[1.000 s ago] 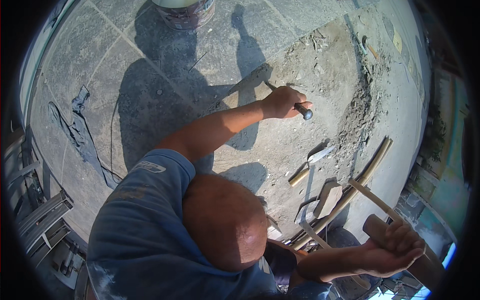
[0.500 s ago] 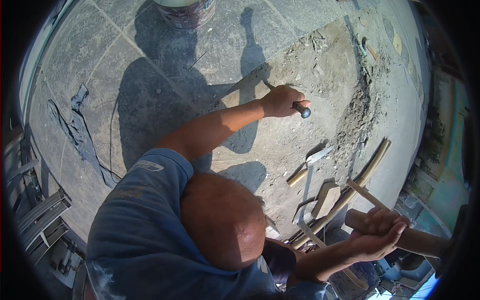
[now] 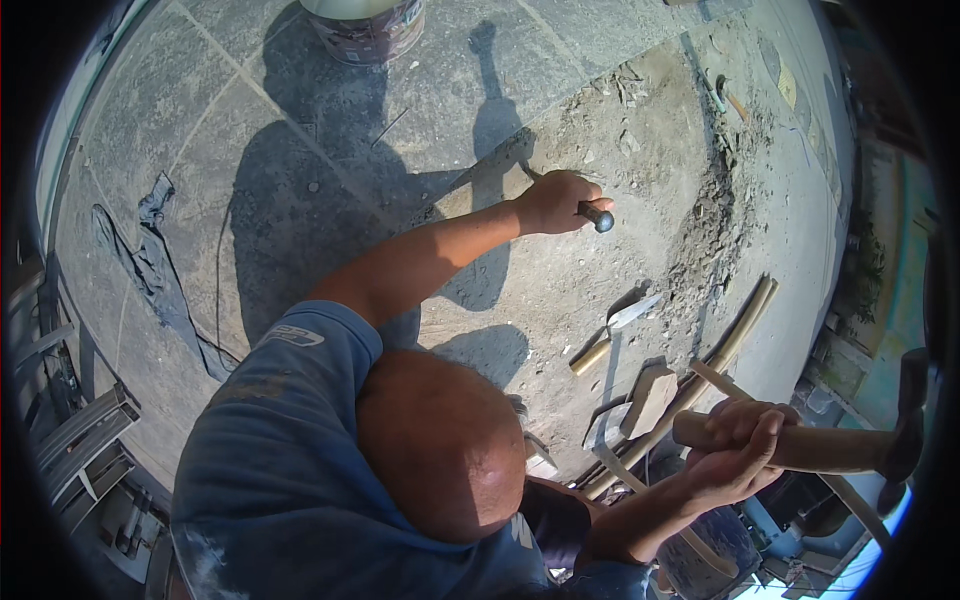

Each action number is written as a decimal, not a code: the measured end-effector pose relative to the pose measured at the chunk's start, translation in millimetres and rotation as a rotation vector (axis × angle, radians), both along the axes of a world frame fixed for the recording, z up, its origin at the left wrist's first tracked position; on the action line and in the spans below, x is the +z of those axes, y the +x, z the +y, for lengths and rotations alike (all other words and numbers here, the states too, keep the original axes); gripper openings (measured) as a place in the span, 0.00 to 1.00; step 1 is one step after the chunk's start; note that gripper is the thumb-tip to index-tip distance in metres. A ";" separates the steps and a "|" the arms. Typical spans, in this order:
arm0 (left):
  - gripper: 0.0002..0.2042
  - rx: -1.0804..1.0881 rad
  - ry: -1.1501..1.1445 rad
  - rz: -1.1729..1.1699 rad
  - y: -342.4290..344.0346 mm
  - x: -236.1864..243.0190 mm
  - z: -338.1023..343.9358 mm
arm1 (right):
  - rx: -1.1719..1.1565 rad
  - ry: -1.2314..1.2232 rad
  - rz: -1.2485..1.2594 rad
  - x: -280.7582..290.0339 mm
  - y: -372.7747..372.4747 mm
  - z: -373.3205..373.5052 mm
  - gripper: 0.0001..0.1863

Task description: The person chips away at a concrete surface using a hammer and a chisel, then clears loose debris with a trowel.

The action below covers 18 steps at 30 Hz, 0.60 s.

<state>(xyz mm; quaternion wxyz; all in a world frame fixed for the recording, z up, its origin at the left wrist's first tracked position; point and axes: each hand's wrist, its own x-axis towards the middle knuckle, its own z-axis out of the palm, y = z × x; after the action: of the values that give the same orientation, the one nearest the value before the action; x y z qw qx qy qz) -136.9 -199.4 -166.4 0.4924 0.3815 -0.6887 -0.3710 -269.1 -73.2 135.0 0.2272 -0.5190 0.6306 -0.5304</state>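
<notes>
My left hand (image 3: pixel 558 204) is closed around a metal chisel (image 3: pixel 600 218), arm stretched out over the broken, dusty patch of floor. The chisel's round end sticks out of the fist, and most of its shaft is hidden by the fingers. At the lower right, my right hand (image 3: pixel 738 450) grips a hammer (image 3: pixel 835 449) by its thick wooden handle. The dark hammer head is raised near the right rim, well apart from the chisel. Below and right of my left hand lies a trowel (image 3: pixel 633 312) with a light wooden handle.
Rubble (image 3: pixel 708 220) lines the dug patch. Long poles (image 3: pixel 740 330), a pale block (image 3: pixel 651 402) and a wooden-handled tool (image 3: pixel 620 467) lie near my right forearm. A bucket (image 3: pixel 370 38) stands far off; crumpled dark cloth (image 3: pixel 160 270) and metal frames (image 3: pixel 85 440) lie left.
My right hand has shifted slightly left and up with the hammer, and its head now shows more fully. My left hand keeps the chisel in almost the same place.
</notes>
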 end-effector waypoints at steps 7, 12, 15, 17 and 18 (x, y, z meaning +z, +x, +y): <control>0.20 -0.001 0.018 0.013 -6.7 8.6 7.6 | 0.093 -0.669 -0.177 -25.7 14.1 0.5 0.21; 0.19 0.027 0.032 -0.069 -12.2 -9.0 4.3 | 0.136 0.672 -0.028 -143.1 -17.5 49.8 0.11; 0.18 0.005 0.005 -0.008 -5.3 -7.0 4.7 | 0.100 0.294 -0.094 -40.2 -10.0 20.1 0.09; 0.18 -0.038 0.065 -0.014 -9.4 2.4 6.2 | 0.057 -0.174 -0.063 38.5 -12.4 -4.2 0.15; 0.18 -0.030 0.054 -0.022 -5.9 0.5 5.7 | 0.061 -0.401 -0.003 64.7 -19.2 -15.4 0.18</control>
<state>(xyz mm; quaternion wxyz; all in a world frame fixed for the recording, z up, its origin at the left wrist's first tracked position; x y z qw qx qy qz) -142.7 -193.6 -165.9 0.4687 0.3884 -0.6894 -0.3927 -288.3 -88.5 199.7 0.1364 -0.5720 0.4960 -0.6389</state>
